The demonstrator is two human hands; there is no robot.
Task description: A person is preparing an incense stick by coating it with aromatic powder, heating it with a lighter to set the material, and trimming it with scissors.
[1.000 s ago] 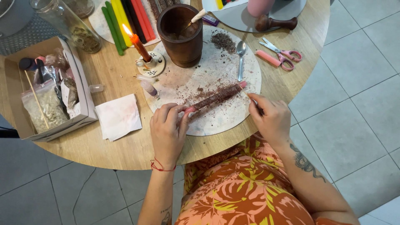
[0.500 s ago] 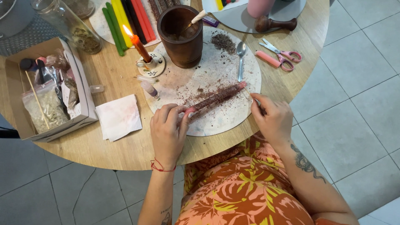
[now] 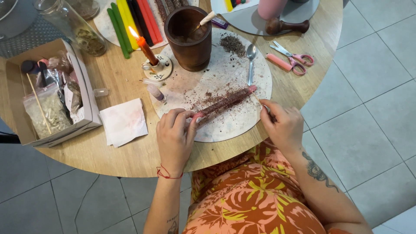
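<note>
nearest the viewer, the left hand (image 3: 174,138) pinches the near end of a pink taper candle (image 3: 225,102) coated in dark crumbs, fingers curled narrow around it so it lies flat and steady. the right hand (image 3: 282,125), just off the candle's far tip, has its fingers drawn together on what seems a thin stick; the grip itself cannot be made out. the candle lies diagonally on a round pale board (image 3: 225,125), which catches the loose herb flakes. left of the board, a folded tissue (image 3: 123,121) and a cardboard box (image 3: 86,108) of supplies. beyond, a lit orange candle (image 3: 145,48) in a holder, a wooden mortar (image 3: 190,39), a spoon (image 3: 250,58) and pink scissors (image 3: 294,58) within reach.
</note>
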